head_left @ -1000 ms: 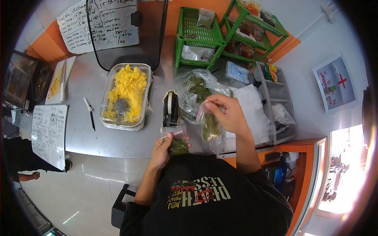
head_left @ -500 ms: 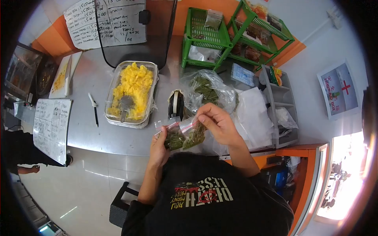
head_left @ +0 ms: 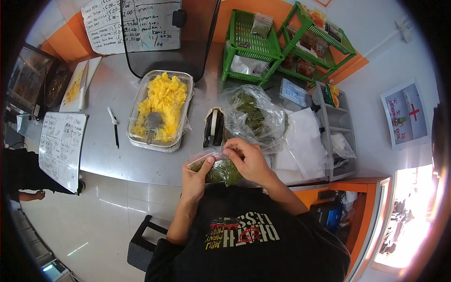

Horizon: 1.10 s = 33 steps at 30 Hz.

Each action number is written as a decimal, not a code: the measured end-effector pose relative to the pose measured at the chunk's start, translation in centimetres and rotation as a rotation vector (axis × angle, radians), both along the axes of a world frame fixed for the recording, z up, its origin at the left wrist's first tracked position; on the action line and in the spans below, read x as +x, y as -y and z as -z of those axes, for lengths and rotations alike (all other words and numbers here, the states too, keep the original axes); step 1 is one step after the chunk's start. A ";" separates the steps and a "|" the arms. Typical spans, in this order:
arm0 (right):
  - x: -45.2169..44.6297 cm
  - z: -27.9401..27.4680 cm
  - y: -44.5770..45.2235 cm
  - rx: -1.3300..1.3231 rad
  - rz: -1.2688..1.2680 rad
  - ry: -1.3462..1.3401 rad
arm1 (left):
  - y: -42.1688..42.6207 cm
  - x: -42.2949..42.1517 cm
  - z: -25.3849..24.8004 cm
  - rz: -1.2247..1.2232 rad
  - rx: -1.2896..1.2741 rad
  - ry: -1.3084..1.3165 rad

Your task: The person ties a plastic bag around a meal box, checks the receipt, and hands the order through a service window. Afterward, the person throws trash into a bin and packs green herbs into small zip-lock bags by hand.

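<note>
A clear zip bag (head_left: 224, 173) with a red seal line and green leafy bits inside is held in front of my chest. My left hand (head_left: 193, 177) grips its left side, thumb on the front near the top. The fingers of my right hand (head_left: 250, 162) pinch the top edge at the right. Overlapping plastic hides whether one bag or two are in my hands. Just beyond my right hand lies a large clear plastic bag (head_left: 251, 113) with green leaves in it. A black holder with a white roll (head_left: 213, 128) stands beside that bag.
A lidless container of yellow food (head_left: 162, 105) with a scoop sits on the steel counter (head_left: 105, 160). Green racks (head_left: 251, 44) stand at the back, a grey organizer (head_left: 336, 124) at the right. A marker (head_left: 114, 127), a whiteboard (head_left: 63, 148) and a knife (head_left: 83, 89) lie left. Another person's hand (head_left: 38, 195) shows far left.
My hands have come closer together and the two bags seen apart before now overlap. My left hand has turned, its thumb now lying across the bag front. The view has shifted slightly.
</note>
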State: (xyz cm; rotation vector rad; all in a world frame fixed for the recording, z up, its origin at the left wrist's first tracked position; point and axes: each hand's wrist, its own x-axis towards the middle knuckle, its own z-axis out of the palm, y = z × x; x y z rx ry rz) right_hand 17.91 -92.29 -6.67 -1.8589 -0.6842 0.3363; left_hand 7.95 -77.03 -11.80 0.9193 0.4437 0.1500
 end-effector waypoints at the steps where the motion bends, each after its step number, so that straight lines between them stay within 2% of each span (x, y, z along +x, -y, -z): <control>1: 0.0 0.2 0.1 0.022 0.002 -0.099 | 0.0 0.0 0.2 0.030 -0.033 0.006; 4: -0.2 0.3 0.4 0.147 0.040 -0.146 | -0.2 0.0 0.2 0.093 -0.191 -0.011; 6: -0.4 -0.4 0.3 0.243 0.007 -0.263 | -0.2 0.1 -0.9 0.105 -0.378 -0.067; 7: -0.5 -0.8 0.3 0.291 -0.007 -0.321 | -0.1 0.0 -0.6 0.094 -0.393 -0.063; 9: -1.6 -0.7 -0.7 0.237 -0.023 -0.327 | 0.2 -0.1 0.5 0.076 -0.425 -0.057; 10: -2.2 -0.5 -1.3 0.210 -0.031 -0.330 | 0.4 0.1 -0.9 0.051 -0.486 -0.119; 13: -3.3 1.4 -2.3 -0.001 -0.023 0.146 | 0.5 -0.1 0.3 0.005 -0.368 -0.160; 14: -3.3 1.4 -2.3 -0.061 -0.033 0.216 | 0.8 0.0 -0.5 -0.055 -0.327 -0.217; 17: -3.0 1.3 -2.2 -0.101 -0.032 0.445 | 0.6 -0.7 0.7 -0.037 -0.300 -0.184; 20: -2.4 1.3 -2.2 -0.054 -0.071 0.453 | 1.0 -0.9 0.4 -0.095 -0.231 -0.190; 23: -2.2 2.0 -1.7 -0.083 -0.133 0.342 | 0.7 -1.5 1.4 -0.017 -0.232 -0.145; 26: -2.0 1.6 -1.4 -0.097 -0.125 0.250 | 0.8 -1.8 1.2 0.035 -0.339 -0.167; 29: -2.1 1.5 -1.2 -0.060 -0.153 0.239 | 1.1 -1.9 1.4 -0.013 -0.243 -0.214; 33: -2.4 0.7 -0.7 -0.132 -0.201 0.005 | 0.1 -2.8 4.0 0.129 -0.206 -0.101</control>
